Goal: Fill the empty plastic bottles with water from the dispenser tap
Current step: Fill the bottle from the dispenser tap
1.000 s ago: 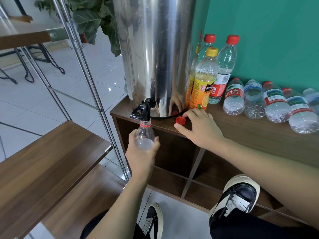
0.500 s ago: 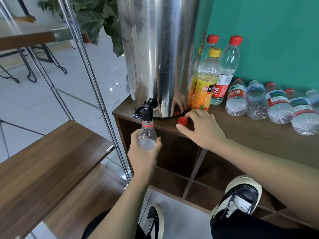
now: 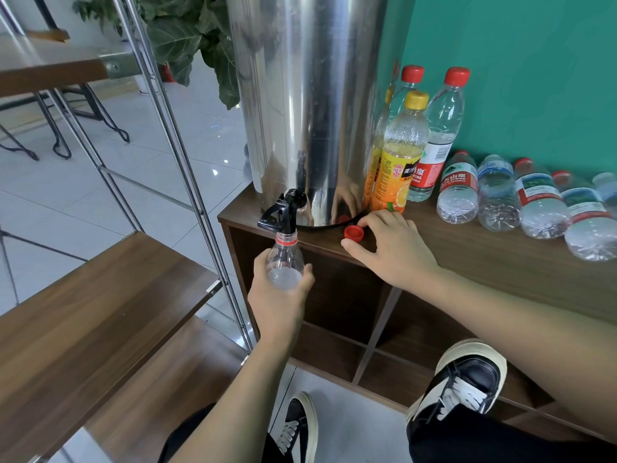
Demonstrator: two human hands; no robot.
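Bottle [image 3: 285, 262] sits under the tap [image 3: 282, 213], your left hand [image 3: 278, 302] wrapped around its body. Thin, squashy plastic, heavier as it fills: grip lightly, low down. Right hand [image 3: 392, 252] lies open, flat on the surface [image 3: 500, 262], cap [image 3: 354, 233] at ten o'clock.

Left hand [image 3: 278, 302] holds an uncapped bottle [image 3: 285, 262] under the black tap [image 3: 282, 212]; right hand [image 3: 392, 252] touches a red cap [image 3: 354, 233].

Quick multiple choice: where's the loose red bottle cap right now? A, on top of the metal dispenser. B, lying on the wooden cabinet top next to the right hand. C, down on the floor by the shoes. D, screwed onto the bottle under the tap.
B: the red cap lies on the cabinet top beside the right hand, while the bottle held under the tap is uncapped.
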